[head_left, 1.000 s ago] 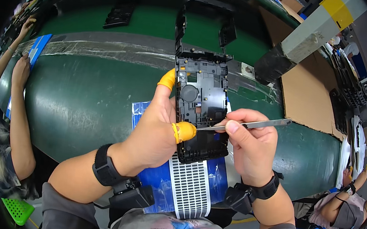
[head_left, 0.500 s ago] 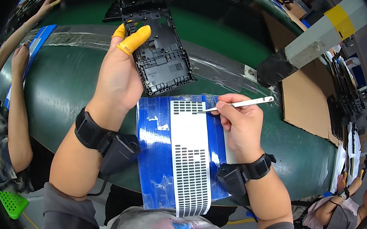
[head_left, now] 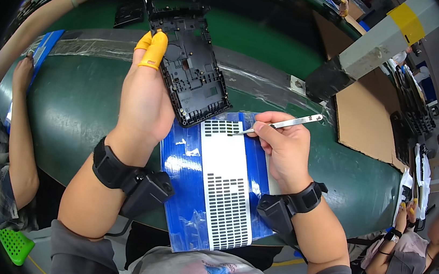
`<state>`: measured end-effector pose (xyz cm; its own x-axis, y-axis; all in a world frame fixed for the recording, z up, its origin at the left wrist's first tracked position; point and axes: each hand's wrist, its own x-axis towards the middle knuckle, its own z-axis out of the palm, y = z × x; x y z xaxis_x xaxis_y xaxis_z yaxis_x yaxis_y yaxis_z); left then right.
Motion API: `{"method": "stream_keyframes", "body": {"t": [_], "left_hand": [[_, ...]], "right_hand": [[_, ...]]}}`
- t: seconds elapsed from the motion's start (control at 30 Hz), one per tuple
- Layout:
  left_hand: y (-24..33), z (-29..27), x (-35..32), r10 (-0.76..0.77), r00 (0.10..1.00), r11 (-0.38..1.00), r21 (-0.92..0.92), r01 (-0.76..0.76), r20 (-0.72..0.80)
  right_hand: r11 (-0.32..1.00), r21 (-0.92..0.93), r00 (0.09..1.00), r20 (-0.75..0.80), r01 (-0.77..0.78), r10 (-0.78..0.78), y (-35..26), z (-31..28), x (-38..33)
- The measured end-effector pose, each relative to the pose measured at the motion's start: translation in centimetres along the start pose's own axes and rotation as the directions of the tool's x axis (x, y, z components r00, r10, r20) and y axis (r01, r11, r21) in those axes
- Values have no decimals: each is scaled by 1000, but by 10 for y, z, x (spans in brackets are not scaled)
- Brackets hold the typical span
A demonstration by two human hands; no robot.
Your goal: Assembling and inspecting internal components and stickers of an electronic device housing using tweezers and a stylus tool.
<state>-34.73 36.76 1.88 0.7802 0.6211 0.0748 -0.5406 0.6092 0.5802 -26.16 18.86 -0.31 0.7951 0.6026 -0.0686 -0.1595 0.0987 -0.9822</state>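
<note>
My left hand point(head_left: 149, 88) wears yellow finger cots and grips a black plastic housing point(head_left: 197, 72) full of ribs and small slots. It holds the housing tilted above the far left part of a blue board point(head_left: 181, 187). On that board lies a white sheet point(head_left: 227, 162) with rows of small black rectangular stickers point(head_left: 228, 211); its middle band is bare. My right hand point(head_left: 285, 152) pinches metal tweezers point(head_left: 294, 122). Their tips are at the right end of the sheet's upper sticker rows; whether a sticker is between them is too small to tell.
The green worktable point(head_left: 356, 174) has a taped edge strip along a green belt point(head_left: 263, 39). A post point(head_left: 369, 56) and a cardboard sheet point(head_left: 367, 121) stand at the right. At the left, a co-worker's arm point(head_left: 24, 120) rests by another blue board point(head_left: 47, 52). Another person point(head_left: 407, 245) sits right.
The housing has turned slightly and come down a little in my left hand. The tweezers' tips have moved slightly left over the upper stickers. The left co-worker's far arm reaches further over the belt.
</note>
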Motion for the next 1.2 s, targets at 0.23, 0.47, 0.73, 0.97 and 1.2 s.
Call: {"method": "stream_keyframes", "body": {"t": [0.23, 0.47, 0.73, 0.97, 1.2], "left_hand": [[-12, 7, -11, 27, 1000, 993, 117, -28, 8], [-30, 18, -43, -342, 935, 939, 2, 343, 99], [-32, 22, -50, -356, 925, 934, 17, 357, 133], [-32, 22, -52, -364, 917, 931, 41, 362, 164], [-31, 23, -53, -372, 913, 928, 47, 369, 165]], "right_hand": [[996, 93, 998, 57, -4, -2, -13, -7, -8], [982, 84, 986, -11, 168, -168, -27, 5, -35], [979, 102, 984, -2, 175, -176, -25, 1, -38], [977, 154, 987, 42, 144, -152, -26, -2, -37], [971, 181, 986, 31, 153, -162, -26, 2, -37]]}}
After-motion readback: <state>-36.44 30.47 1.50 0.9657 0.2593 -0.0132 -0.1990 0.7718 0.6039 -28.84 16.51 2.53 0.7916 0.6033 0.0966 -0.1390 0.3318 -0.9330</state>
